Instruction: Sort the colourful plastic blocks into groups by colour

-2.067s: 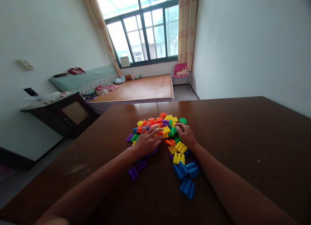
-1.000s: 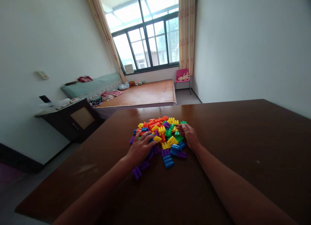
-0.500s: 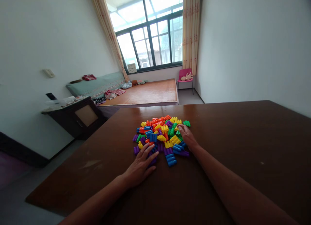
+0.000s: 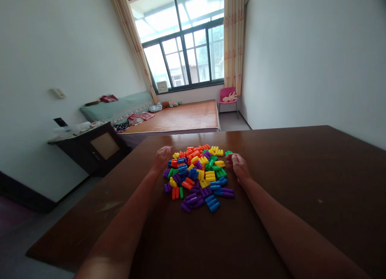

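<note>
A loose pile of plastic building blocks [image 4: 193, 172], shaped like joined tubes in red, yellow, green, blue and purple, lies on the brown table [image 4: 295, 182]. My left hand [image 4: 163, 156] is at the pile's far left edge, its fingers stretched out beside the red and yellow blocks, holding nothing I can see. On the right side, my right hand [image 4: 239, 165] rests by the pile with fingers loosely bent and pointing inward. Its fingertips are close to a green block [image 4: 228, 153]; whether they touch is unclear. Closest to me lie purple blocks [image 4: 191, 200] and a blue block [image 4: 212, 204].
Beyond the table stands a bed [image 4: 187, 114] with a mat and some cloths. A dark cabinet [image 4: 90, 146] is at the left, and a pink chair [image 4: 228, 96] holding a soft toy stands under the window [image 4: 183, 54].
My left hand has moved from the pile's near side to its far left edge, uncovering purple, red and green blocks. My right hand has drawn slightly away from the pile.
</note>
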Available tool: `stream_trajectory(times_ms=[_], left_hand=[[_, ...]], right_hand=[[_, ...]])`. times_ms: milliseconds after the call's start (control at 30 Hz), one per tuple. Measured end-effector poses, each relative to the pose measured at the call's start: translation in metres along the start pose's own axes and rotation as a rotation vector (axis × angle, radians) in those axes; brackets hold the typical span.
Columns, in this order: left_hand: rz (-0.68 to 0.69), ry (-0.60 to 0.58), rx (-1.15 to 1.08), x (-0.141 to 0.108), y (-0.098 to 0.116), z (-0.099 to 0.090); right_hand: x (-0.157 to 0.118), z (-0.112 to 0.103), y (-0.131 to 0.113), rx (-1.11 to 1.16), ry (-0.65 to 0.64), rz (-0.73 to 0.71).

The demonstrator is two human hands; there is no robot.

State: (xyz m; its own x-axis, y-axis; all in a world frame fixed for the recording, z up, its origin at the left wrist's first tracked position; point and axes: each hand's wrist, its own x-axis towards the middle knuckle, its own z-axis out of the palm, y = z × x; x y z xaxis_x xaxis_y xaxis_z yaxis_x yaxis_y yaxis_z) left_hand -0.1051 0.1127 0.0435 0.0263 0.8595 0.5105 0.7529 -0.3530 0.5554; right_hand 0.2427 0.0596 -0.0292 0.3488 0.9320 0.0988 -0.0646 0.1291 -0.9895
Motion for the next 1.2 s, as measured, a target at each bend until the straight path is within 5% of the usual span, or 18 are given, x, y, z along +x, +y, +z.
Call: stream_trajectory(times_ms=[100, 200, 433, 867, 1033, 1200], left_hand=[[-0.307, 0.005, -0.243, 0.007, -0.044, 0.011], [-0.375, 0.037, -0.376, -0.002, -0.063, 0.026], [-0.299, -0.175, -0.469, -0.015, -0.058, 0.031], [-0.278, -0.114, -0.539, -0.015, -0.055, 0.031], [-0.298, -0.103, -0.555, -0.015, -0.052, 0.029], [-0.290, -0.102, -0.540, -0.014, -0.050, 0.027]], right_hand=[[0.002, 0.001, 0.007, -0.077, -0.028, -0.049], [0.003, 0.000, 0.012, -0.202, -0.038, -0.150], [-0.007, 0.003, 0.008, -0.692, -0.147, -0.379], [-0.008, -0.004, -0.013, -0.700, -0.280, -0.248], [0.031, -0.041, -0.020, -0.874, -0.362, -0.276], [0.086, -0.093, -0.016, -0.982, -0.148, -0.259]])
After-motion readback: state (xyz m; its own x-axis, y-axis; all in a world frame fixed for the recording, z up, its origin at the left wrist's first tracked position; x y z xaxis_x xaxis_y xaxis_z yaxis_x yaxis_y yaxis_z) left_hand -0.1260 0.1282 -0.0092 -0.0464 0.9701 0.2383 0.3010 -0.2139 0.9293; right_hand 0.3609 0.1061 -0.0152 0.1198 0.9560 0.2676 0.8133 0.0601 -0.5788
